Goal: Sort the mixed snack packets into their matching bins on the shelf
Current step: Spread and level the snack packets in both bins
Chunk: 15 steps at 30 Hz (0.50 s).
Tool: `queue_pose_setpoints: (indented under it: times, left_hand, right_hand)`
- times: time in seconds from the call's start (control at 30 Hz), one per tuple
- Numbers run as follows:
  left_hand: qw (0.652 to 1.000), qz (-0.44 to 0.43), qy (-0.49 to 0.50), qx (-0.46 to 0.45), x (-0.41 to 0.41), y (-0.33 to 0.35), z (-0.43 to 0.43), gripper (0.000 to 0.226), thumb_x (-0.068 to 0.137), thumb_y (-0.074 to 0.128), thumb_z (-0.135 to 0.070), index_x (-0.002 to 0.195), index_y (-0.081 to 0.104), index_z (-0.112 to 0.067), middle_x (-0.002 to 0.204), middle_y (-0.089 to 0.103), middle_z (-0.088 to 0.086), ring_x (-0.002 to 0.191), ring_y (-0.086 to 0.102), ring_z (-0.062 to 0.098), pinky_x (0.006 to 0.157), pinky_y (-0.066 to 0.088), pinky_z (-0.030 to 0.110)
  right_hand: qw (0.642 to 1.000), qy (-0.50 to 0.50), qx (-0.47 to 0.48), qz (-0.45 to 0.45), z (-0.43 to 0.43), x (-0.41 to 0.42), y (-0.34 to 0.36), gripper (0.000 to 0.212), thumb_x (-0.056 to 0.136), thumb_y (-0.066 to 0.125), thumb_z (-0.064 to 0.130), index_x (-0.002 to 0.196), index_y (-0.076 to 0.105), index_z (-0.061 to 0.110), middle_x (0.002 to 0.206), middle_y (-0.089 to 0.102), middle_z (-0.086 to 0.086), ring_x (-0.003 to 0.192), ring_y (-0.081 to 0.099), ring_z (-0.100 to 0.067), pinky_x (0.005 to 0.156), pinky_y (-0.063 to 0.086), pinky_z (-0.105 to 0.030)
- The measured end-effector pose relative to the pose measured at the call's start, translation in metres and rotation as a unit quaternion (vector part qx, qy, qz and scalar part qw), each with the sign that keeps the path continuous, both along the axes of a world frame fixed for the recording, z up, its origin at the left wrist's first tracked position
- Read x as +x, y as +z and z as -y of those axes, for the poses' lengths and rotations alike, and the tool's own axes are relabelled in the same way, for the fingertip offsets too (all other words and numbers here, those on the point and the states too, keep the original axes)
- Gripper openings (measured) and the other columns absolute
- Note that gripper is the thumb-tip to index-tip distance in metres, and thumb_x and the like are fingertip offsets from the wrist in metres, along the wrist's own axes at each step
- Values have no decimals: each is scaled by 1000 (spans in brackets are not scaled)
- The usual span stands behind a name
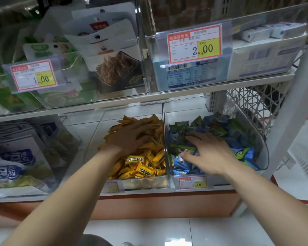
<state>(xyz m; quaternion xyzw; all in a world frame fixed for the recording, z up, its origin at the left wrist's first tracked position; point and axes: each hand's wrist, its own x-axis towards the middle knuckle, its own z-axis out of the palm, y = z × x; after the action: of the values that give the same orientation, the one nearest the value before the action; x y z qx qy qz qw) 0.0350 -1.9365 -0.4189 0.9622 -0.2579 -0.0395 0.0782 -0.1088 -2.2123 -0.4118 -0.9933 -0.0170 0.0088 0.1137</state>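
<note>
Two clear bins stand side by side on the lower shelf. The middle bin (146,182) is heaped with yellow snack packets (144,166). My left hand (130,137) lies flat on top of that heap, fingers spread and pointing right. The bin to its right (167,139) holds blue and green snack packets (220,126). My right hand (208,153) rests on them with fingers spread, thumb touching a blue packet at the front. Neither hand visibly grips a packet; what lies under the palms is hidden.
A bin of blue-and-white bags (20,157) stands at the lower left. The upper shelf carries clear bins with price tags (195,44), standing pouches (112,68) and blue boxes. A white lattice basket (252,107) sits at the right. A white shelf post (295,107) borders the right bin.
</note>
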Motion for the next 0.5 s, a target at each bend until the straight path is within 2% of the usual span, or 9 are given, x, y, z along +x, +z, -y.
queue_pose_setpoints:
  times: [0.1,0.2,0.27,0.37,0.43,0.5]
  left_hand:
    - [998,14,56,2,9,7,-4,51,100,41,-55,149,30,-47,159,33,-5,145,31,23,115,27,42]
    - [993,18,108,54,9,24,12,55,100,36,-58,150,35,-37,160,31,1,145,31,28,116,29,46]
    - [992,36,123,-19,-1,40,36,51,98,36,-60,143,45,-37,155,39,-3,140,38,24,113,32,44]
    - [984,71,50,-157,-26,64,87,26,91,45,-53,113,58,-45,127,58,-11,116,55,14,97,44,36]
    - [982,48,-33,-180,-39,71,128,18,89,47,-52,101,59,-45,107,62,-19,100,58,7,84,46,31]
    - [979,-12,-103,-178,-41,68,168,21,87,50,-50,102,62,-42,100,63,-22,97,61,6,81,48,28]
  right_hand:
    - [998,-25,-20,49,10,-7,9,70,86,37,75,145,43,38,155,39,12,140,37,-20,109,32,-38]
    - [994,-83,-35,53,29,-14,12,69,85,37,74,144,44,38,155,39,6,140,36,-25,109,34,-40]
    - [992,-118,-38,27,41,-22,8,74,86,29,77,147,39,37,156,37,1,140,34,-30,110,34,-43]
    - [993,-108,-48,-9,47,-33,-6,80,87,18,77,150,34,32,157,36,-1,142,32,-28,116,24,-45]
    - [995,-93,-25,-10,48,-38,-11,76,87,17,73,148,38,32,154,39,2,138,37,-24,114,27,-42]
    - [996,-84,-2,-2,51,-40,-13,69,88,24,70,142,45,32,146,47,2,130,45,-23,104,35,-38]
